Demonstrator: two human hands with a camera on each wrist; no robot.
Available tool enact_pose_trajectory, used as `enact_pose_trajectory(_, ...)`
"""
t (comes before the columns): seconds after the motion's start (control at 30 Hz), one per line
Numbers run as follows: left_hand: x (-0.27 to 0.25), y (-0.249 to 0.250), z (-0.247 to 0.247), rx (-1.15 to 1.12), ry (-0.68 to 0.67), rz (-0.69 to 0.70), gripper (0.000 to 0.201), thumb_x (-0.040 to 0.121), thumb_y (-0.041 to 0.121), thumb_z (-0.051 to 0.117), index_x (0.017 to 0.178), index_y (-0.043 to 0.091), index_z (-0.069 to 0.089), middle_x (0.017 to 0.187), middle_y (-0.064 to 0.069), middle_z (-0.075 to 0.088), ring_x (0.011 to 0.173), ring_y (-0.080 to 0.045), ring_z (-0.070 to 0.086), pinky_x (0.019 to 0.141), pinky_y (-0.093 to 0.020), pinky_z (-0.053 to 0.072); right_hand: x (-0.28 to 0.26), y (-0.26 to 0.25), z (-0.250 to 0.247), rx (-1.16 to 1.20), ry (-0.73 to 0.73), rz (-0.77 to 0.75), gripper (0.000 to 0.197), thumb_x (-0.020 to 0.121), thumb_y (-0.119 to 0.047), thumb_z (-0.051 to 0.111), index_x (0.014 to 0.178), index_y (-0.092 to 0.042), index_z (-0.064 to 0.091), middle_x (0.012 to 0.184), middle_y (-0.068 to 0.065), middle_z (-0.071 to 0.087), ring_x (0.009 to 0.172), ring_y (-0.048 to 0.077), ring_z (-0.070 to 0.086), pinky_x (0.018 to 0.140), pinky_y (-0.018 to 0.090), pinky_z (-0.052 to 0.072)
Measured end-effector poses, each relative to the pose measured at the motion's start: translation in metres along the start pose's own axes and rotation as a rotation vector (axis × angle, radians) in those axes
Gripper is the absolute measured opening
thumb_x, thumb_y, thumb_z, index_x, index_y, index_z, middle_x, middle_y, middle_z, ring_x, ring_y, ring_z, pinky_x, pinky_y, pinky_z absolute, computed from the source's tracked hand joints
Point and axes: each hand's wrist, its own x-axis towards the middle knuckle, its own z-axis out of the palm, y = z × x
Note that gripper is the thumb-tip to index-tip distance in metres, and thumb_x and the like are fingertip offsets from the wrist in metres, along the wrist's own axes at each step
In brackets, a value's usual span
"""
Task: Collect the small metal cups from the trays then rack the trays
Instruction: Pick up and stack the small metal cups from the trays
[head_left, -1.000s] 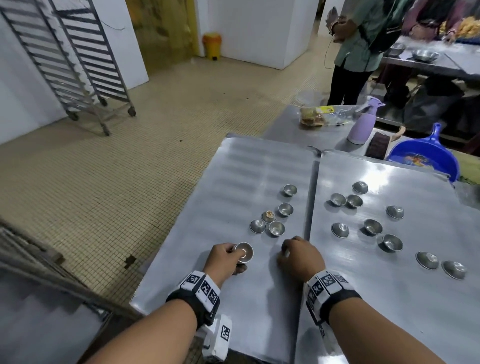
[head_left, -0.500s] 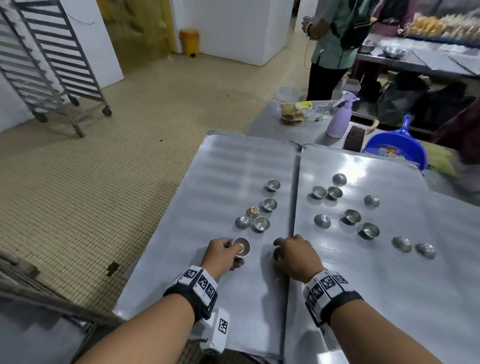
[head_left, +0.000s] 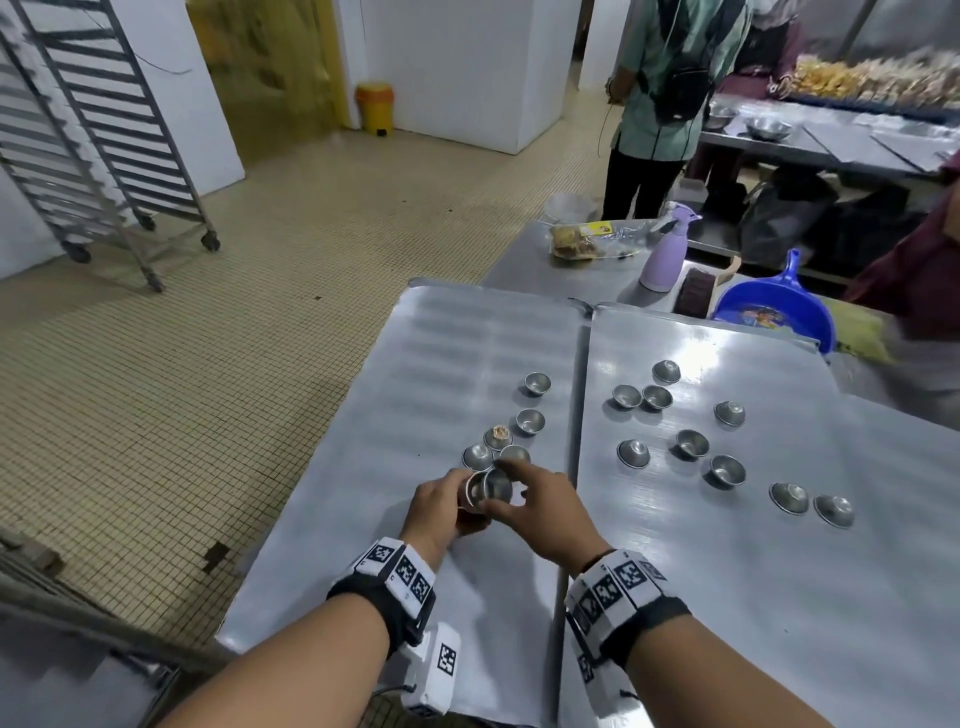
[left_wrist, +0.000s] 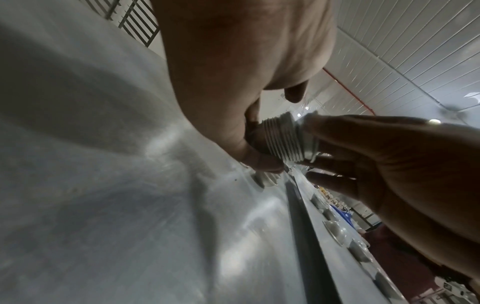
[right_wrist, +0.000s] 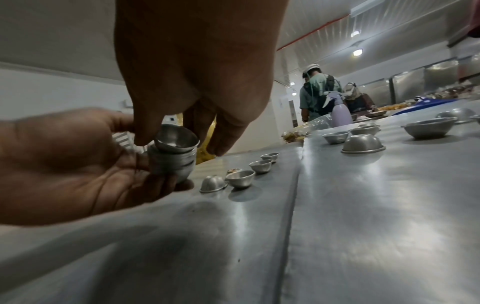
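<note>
a worker's left hand (head_left: 441, 501) grips a nested stack of cups (right_wrist: 171, 162) above the near end of the left tray (head_left: 415, 374), fingers curled under it. the right hand (head_left: 545, 506) meets it from the other side, thumb and fingertips pinching a single cup (right_wrist: 179, 137) that sits tilted on the mouth of the stack. just beyond the two hands, a cluster of loose cups (head_left: 498, 447) lies on the same tray, one holding crumbs (head_left: 500, 432), one turned upside down. further to the right of the right hand, across the seam, the right tray (head_left: 779, 597) carries more scattered cups (head_left: 691, 444). well beyond the hands, a lilac spray bottle (head_left: 665, 249) and a blue dustpan (head_left: 774, 306) sit on the table.
</note>
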Motion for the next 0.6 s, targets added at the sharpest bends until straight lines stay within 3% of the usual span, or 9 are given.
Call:
enact_pose_trajectory(0.07, 0.0, 0.001, 0.001, -0.025, -0.017, -0.02, 0.032, 0.096, 0.026, 0.055, 0.092, -0.002, 0.072, 0.085, -0.023, 0.07, 0.072, -0.029, 0.068, 0.064, -0.039, 0.058, 0.0, -0.003, 0.004, -0.06, -0.02, 0.0, 0.064, 0.073, -0.058, 0.071, 0.132, -0.036, 0.059, 0.113, -0.008, 0.072, 0.103, 0.016, 0.065, 0.087, 0.03, 0.05)
enact_pose_trajectory(0.17, 0.002, 0.0, -0.003, -0.036, -0.019, -0.034, 0.038, 0.096, 0.03, 0.053, 0.099, -0.003, 0.072, 0.094, -0.027, 0.072, 0.078, -0.031, 0.07, 0.065, -0.038, 0.057, 0.0, -0.008, 0.008, -0.094, -0.039, 0.001, 0.063, 0.079, -0.053, 0.074, 0.136, -0.039, 0.054, 0.115, -0.006, 0.071, 0.104, 0.018, 0.063, 0.081, 0.026, 0.045)
enact_pose_trajectory(0.27, 0.004, 0.001, -0.014, -0.075, -0.001, -0.051, 0.04, 0.095, 0.029, 0.056, 0.101, -0.008, 0.07, 0.087, -0.024, 0.07, 0.074, -0.031, 0.068, 0.064, -0.037, 0.057, 0.0, -0.009, 0.008, -0.057, -0.039, -0.002, 0.062, 0.081, -0.057, 0.071, 0.138, -0.036, 0.054, 0.121, -0.007, 0.068, 0.111, 0.015, 0.062, 0.089, 0.027, 0.047)
enact_pose_trajectory(0.37, 0.007, 0.002, -0.025, -0.097, 0.012, -0.051, 0.03, 0.092, 0.024, 0.065, 0.097, -0.006, 0.07, 0.081, -0.021, 0.068, 0.069, -0.031, 0.065, 0.064, -0.037, 0.058, 0.008, 0.003, 0.008, -0.061, 0.032, 0.023, 0.045, 0.088, -0.053, 0.065, 0.126, -0.029, 0.063, 0.119, -0.006, 0.068, 0.11, 0.013, 0.063, 0.091, 0.029, 0.048)
enact_pose_trajectory(0.47, 0.011, 0.001, -0.032, 0.007, 0.026, -0.024, 0.016, 0.088, 0.012, 0.072, 0.092, -0.004, 0.07, 0.076, -0.018, 0.066, 0.06, -0.028, 0.063, 0.062, -0.032, 0.06, 0.02, 0.019, 0.003, -0.123, 0.082, 0.084, 0.03, 0.091, -0.04, 0.065, 0.115, -0.023, 0.067, 0.12, -0.002, 0.067, 0.105, 0.019, 0.065, 0.087, 0.033, 0.05)
enact_pose_trajectory(0.6, 0.019, -0.004, -0.038, 0.155, 0.052, 0.02, 0.005, 0.088, 0.002, 0.065, 0.088, -0.001, 0.069, 0.075, -0.014, 0.065, 0.053, -0.024, 0.064, 0.071, -0.035, 0.057, 0.037, 0.035, 0.0, -0.264, 0.034, 0.122, 0.031, 0.09, -0.036, 0.064, 0.117, -0.02, 0.066, 0.126, 0.0, 0.062, 0.111, 0.022, 0.062, 0.09, 0.034, 0.049)
